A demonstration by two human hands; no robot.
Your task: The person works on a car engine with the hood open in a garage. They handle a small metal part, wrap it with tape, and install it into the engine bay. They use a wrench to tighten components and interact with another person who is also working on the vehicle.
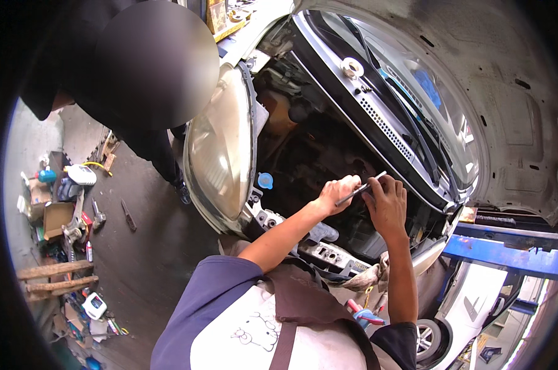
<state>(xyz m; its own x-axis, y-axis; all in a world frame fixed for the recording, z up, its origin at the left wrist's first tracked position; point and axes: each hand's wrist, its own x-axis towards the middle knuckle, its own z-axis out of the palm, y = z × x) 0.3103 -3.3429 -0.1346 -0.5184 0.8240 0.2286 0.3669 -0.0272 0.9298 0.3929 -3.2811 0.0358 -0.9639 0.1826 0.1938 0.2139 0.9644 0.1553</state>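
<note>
My left hand [337,193] and my right hand [387,205] both grip a thin dark rod [364,187], slanting up to the right over the dark engine bay [303,148]. The left has curled fingers near the rod's lower end; the right pinches it near the upper end. What lies under them is too dark to make out. A blue reservoir cap [265,180] is left of my hands, beside the large headlight [220,148]. Behind them runs the windscreen cowl [384,126] with a white ring-shaped object [352,68] on it.
A co-worker in dark clothes [143,148] stands beyond the headlight. Scattered tools and boxes [63,219] lie on the floor at left. The raised bonnet [513,111] arches at right, above a blue lift beam [507,253] and a white car [458,308].
</note>
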